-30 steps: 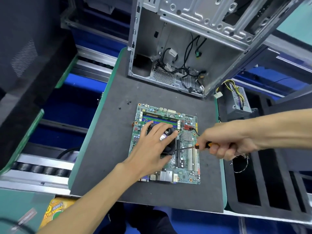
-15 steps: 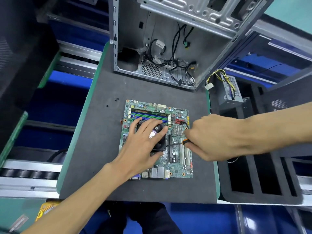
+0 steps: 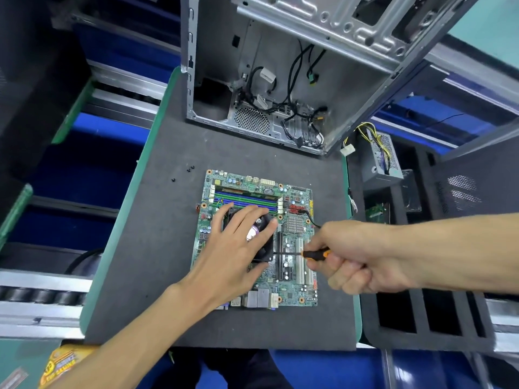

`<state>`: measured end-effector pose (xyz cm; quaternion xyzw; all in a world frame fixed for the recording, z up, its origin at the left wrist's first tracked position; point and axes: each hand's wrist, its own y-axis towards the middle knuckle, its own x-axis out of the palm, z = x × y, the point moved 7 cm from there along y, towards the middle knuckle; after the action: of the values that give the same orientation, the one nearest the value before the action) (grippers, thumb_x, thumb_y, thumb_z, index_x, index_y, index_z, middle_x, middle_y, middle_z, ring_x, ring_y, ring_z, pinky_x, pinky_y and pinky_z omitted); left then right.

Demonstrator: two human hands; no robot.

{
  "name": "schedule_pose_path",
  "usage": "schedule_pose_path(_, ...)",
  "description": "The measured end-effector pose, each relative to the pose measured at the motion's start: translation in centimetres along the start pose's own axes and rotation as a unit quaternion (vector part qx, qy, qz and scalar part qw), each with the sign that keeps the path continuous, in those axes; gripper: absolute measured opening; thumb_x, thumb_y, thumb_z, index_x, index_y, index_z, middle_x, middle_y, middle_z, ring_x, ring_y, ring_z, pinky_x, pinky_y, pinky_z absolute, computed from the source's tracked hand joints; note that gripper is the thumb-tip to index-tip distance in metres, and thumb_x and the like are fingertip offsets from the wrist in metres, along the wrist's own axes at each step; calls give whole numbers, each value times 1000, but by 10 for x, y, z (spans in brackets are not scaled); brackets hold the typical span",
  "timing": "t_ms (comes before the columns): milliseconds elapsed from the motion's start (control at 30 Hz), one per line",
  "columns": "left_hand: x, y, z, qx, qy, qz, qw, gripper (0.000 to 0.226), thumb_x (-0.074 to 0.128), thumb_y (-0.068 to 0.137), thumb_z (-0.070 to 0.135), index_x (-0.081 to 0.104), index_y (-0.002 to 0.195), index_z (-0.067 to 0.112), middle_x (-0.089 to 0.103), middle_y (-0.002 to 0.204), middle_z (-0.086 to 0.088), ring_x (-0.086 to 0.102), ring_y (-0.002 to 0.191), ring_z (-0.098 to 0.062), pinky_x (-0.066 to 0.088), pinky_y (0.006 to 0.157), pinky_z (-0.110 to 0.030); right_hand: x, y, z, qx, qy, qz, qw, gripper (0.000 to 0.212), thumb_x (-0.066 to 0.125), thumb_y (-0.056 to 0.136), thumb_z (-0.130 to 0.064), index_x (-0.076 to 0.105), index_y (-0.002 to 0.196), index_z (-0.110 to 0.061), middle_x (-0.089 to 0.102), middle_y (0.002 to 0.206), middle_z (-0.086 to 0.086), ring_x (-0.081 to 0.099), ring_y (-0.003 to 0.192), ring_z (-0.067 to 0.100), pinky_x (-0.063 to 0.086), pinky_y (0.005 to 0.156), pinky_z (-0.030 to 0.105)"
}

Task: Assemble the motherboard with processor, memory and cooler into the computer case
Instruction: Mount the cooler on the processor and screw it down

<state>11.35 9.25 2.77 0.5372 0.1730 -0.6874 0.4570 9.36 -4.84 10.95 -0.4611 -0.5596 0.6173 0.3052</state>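
Note:
A green motherboard (image 3: 292, 287) lies flat on the dark grey mat (image 3: 157, 248), with blue and green memory slots (image 3: 247, 199) along its far edge. My left hand (image 3: 233, 254) rests with spread fingers on the black cooler fan (image 3: 265, 248) at the board's middle. My right hand (image 3: 354, 256) grips an orange-and-black screwdriver (image 3: 314, 253); its thin shaft points left to the cooler's right edge. The open metal computer case (image 3: 280, 80) stands behind the board, loose black cables inside.
Three small black screws (image 3: 188, 169) lie on the mat left of the board. A grey power supply (image 3: 382, 161) with yellow wires sits right of the case. A black foam tray (image 3: 421, 318) with slots lies at the right. Conveyor rollers (image 3: 42, 296) run at the left.
My right hand has drawn slightly back to the right, so the screwdriver's orange handle shows again. The left hand stays on the cooler. The view shifted a little.

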Motion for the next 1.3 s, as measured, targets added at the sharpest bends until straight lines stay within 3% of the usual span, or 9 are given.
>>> schedule_pose_path(333,-4,0,0,-4,-9,-20,1000,73,71,77,49,47,142,23,43,144,-3,37,135,-24,15,118,-51,-20,-6,-10,-108,-222,69,967,24,53,93,-17,46,70,-13,34,47,1,23,35,12,18,34,14)
schedule_pose_path(433,-4,0,0,-4,-1,-31,1000,74,70,78,50,47,142,22,44,145,-4,39,136,-26,19,116,-53,-16,-24,-38,-280,-599,205,722,24,50,96,-28,60,86,-9,65,77,12,60,64,31,47,53,28)
schedule_pose_path(533,-4,0,1,-2,1,-29,1000,73,69,78,50,48,142,22,43,145,-5,39,136,-26,19,116,-53,8,-38,-37,-390,-790,226,416,11,46,96,-24,53,94,-15,62,81,5,58,65,32,27,46,31)
schedule_pose_path(633,-4,0,1,0,-2,-21,1000,73,71,77,48,49,141,22,44,145,-5,40,136,-26,18,116,-52,19,-35,-31,-363,-855,181,323,6,55,84,-11,58,89,-13,34,58,4,22,41,21,13,41,28)
schedule_pose_path(733,-2,0,0,2,3,-15,1000,72,69,78,48,48,142,21,44,145,-6,39,137,-26,20,115,-54,22,-31,-36,-375,-820,199,385,9,54,90,-17,62,87,-13,43,62,6,23,43,20,23,43,30)
schedule_pose_path(900,1,0,0,5,15,-14,1000,72,64,80,49,47,143,20,44,145,-7,37,138,-27,18,116,-54,0,-16,-40,-227,-607,192,737,35,48,98,-26,55,69,-8,53,61,7,44,47,19,44,51,27)
schedule_pose_path(1033,4,-1,0,10,11,-10,1000,72,63,79,49,47,143,19,43,146,-7,36,139,-27,18,116,-55,-7,2,-29,-63,-224,101,967,23,46,100,-15,53,80,-6,43,40,-3,22,27,10,17,32,12)
schedule_pose_path(1167,5,0,0,7,9,-12,1000,72,64,79,48,47,143,20,43,145,-6,36,139,-26,17,116,-54,1,4,-11,32,-11,-6,999,30,43,103,-20,53,79,-5,24,42,-8,15,26,4,10,24,15)
schedule_pose_path(1300,0,0,-1,9,2,-18,1000,71,61,80,51,46,144,23,43,146,-4,36,139,-23,17,117,-52,-7,7,4,1,-38,-2,999,28,48,101,-27,58,86,-5,25,49,-7,15,29,5,12,27,16)
